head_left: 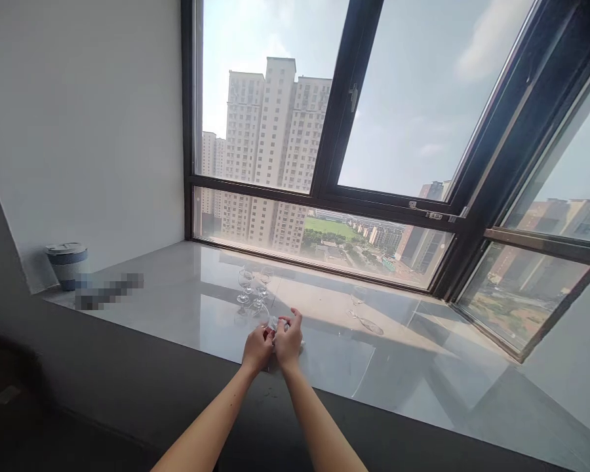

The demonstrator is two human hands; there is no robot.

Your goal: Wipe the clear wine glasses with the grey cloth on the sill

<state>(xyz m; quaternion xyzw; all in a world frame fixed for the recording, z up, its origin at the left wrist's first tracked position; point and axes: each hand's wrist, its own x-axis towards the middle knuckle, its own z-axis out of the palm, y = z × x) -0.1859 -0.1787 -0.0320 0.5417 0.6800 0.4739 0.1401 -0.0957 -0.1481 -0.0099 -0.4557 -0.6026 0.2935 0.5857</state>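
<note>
Close together over the front edge of the sill, both my hands work on one clear stemmed glass. My left hand is closed with its fingertips pinched at the glass, whose bowl tilts up to the left. A crumpled white tissue or cloth shows between the hands. My right hand is curled round it against the glass, with the index finger raised. The stem and foot are mostly hidden by my fingers. Just beyond stand two stemmed glasses, one to the left and one to the right.
Another stemmed glass stands farther right on the glossy sill, casting a shadow. A blue and white lidded container stands at the far left, beside a blurred-out patch. Behind runs a dark window frame with a handle.
</note>
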